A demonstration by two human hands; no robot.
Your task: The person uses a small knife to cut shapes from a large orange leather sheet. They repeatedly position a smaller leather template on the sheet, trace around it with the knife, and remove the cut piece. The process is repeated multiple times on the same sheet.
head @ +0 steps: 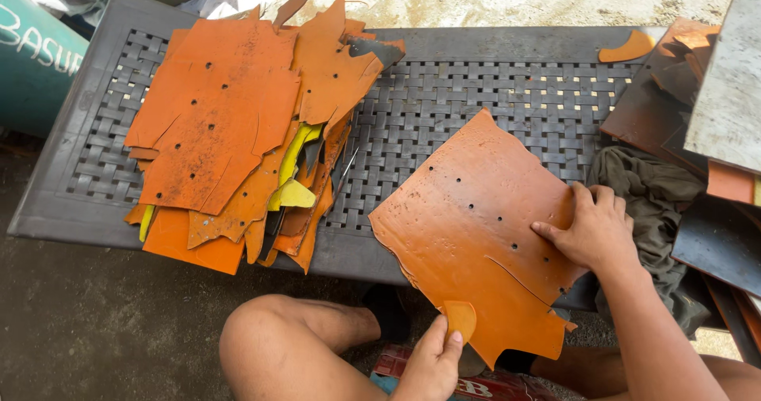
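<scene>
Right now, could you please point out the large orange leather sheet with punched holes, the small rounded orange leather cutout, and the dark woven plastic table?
large orange leather sheet (476,227), head view, its middle.
small rounded orange cutout (460,318), head view, its centre.
dark woven plastic table (507,92), head view, bare lattice.

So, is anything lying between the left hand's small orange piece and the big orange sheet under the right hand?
Nothing visible. The left hand pinches the small orange piece right against the lower edge of the big orange sheet, which the right hand presses flat on the woven table. The pile of orange cutouts lies well off to the side.
</scene>
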